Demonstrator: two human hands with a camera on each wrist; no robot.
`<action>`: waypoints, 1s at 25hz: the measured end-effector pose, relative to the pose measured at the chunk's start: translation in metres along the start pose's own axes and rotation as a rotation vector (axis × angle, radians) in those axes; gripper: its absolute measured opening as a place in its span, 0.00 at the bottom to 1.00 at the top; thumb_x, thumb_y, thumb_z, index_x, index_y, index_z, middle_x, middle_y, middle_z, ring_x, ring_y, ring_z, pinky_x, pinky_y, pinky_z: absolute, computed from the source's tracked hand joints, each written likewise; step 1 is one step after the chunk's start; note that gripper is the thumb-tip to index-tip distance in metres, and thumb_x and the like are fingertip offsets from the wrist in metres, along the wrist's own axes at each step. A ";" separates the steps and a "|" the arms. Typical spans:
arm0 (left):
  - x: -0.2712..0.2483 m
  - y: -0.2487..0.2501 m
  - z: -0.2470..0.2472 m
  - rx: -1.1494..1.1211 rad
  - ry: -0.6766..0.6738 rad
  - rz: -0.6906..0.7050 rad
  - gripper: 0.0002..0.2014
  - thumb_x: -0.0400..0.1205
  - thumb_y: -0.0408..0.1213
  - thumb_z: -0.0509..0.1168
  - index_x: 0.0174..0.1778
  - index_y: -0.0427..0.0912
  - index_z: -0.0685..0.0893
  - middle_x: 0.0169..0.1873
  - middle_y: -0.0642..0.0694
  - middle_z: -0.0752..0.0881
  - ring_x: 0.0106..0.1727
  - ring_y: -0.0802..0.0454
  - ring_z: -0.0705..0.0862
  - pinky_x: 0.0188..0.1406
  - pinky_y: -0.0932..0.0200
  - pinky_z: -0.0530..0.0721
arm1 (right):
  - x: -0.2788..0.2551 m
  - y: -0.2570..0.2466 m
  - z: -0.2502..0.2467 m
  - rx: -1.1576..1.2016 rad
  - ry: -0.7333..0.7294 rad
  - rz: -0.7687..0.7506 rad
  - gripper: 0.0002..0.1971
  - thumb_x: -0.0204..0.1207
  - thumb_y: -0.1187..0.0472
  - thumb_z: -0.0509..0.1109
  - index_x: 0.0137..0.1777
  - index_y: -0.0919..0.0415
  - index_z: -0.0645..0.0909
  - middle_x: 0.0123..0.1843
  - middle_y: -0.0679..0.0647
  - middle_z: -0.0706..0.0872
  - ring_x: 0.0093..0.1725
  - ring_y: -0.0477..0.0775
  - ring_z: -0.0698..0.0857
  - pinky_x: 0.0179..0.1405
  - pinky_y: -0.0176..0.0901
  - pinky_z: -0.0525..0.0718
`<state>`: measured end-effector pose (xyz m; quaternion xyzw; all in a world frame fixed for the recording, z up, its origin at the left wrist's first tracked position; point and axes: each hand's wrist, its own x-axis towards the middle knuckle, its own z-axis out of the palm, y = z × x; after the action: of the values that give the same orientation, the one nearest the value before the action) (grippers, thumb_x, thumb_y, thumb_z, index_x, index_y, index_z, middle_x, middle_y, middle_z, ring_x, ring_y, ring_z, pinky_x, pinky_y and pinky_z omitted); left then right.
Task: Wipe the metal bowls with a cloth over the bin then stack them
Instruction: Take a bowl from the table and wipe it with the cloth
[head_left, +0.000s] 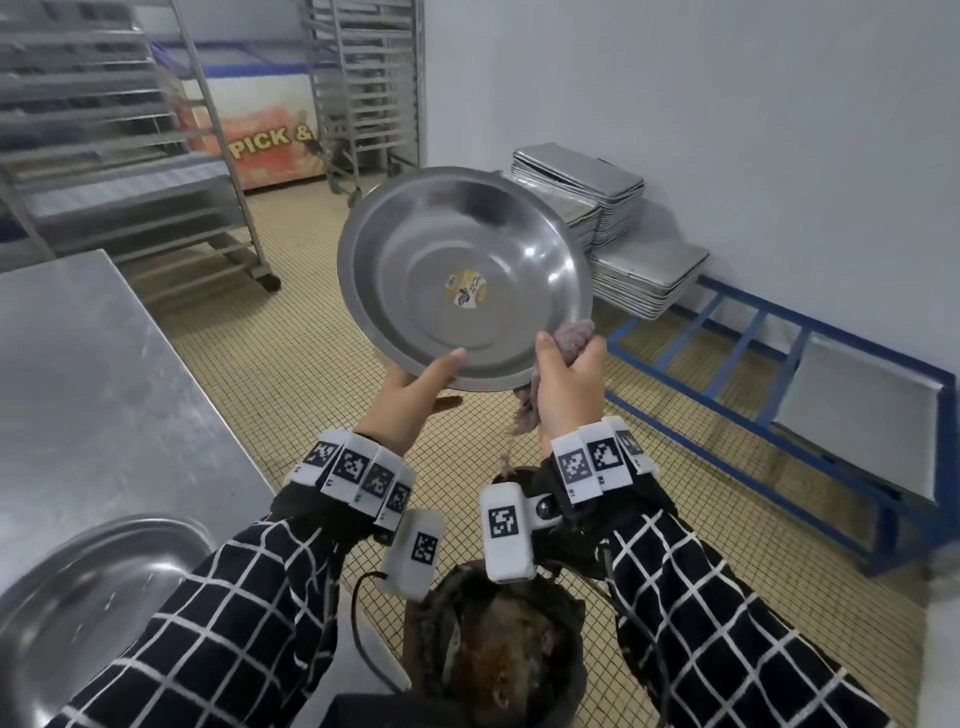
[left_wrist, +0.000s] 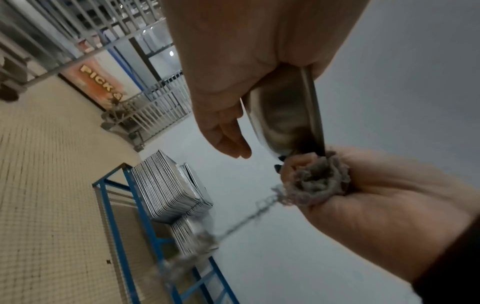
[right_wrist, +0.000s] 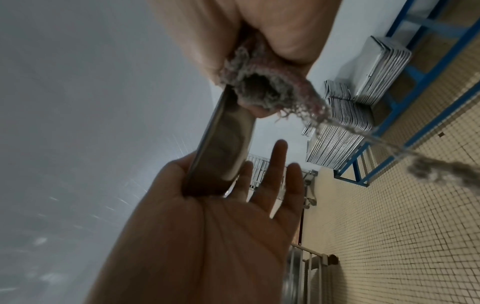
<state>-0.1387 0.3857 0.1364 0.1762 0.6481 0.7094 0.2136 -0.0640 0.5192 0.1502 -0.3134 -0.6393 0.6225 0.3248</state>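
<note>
I hold a round metal bowl (head_left: 462, 275) tilted up with its inside, which bears a small sticker, facing me. My left hand (head_left: 447, 379) grips the lower left rim, thumb inside and fingers straight behind it. My right hand (head_left: 566, 374) clutches a frayed grey-pink cloth (head_left: 574, 338) against the lower right rim; a loose strand hangs down. In the left wrist view the bowl (left_wrist: 283, 119) is edge-on between the left hand (left_wrist: 233, 82) and the cloth (left_wrist: 317, 179). In the right wrist view the cloth (right_wrist: 259, 86) wraps the bowl's rim (right_wrist: 223, 144). A dark-lined bin (head_left: 498, 649) stands below my wrists.
A second metal bowl (head_left: 93, 597) lies on the steel table (head_left: 78, 374) at my left. Stacked baking trays (head_left: 597, 208) sit on a low blue rack (head_left: 779, 374) along the right wall. Tall trolley racks (head_left: 130, 156) and a chest freezer (head_left: 270, 135) stand behind on the tiled floor.
</note>
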 end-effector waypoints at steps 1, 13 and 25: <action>-0.005 0.002 -0.013 -0.053 0.015 0.015 0.21 0.81 0.47 0.65 0.66 0.40 0.77 0.55 0.43 0.88 0.58 0.46 0.87 0.52 0.52 0.88 | -0.001 -0.001 -0.002 -0.009 -0.017 -0.003 0.14 0.82 0.56 0.65 0.63 0.59 0.70 0.52 0.50 0.81 0.45 0.42 0.83 0.32 0.26 0.80; -0.121 0.017 -0.149 -0.042 0.757 0.057 0.29 0.84 0.64 0.51 0.66 0.43 0.75 0.54 0.39 0.89 0.46 0.46 0.90 0.41 0.49 0.89 | -0.060 0.022 0.093 -0.143 -0.648 -0.013 0.16 0.81 0.50 0.65 0.64 0.57 0.73 0.53 0.53 0.83 0.53 0.53 0.84 0.59 0.55 0.83; -0.198 0.004 -0.309 0.274 1.002 -0.262 0.04 0.83 0.33 0.65 0.47 0.42 0.75 0.41 0.39 0.83 0.38 0.48 0.84 0.40 0.52 0.86 | -0.141 0.036 0.270 -0.434 -0.964 -0.025 0.13 0.80 0.61 0.64 0.62 0.63 0.71 0.42 0.54 0.79 0.36 0.51 0.82 0.33 0.40 0.82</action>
<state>-0.1341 0.0187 0.1156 -0.2401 0.7739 0.5830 -0.0603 -0.1981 0.2471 0.1064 -0.0439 -0.8341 0.5453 -0.0707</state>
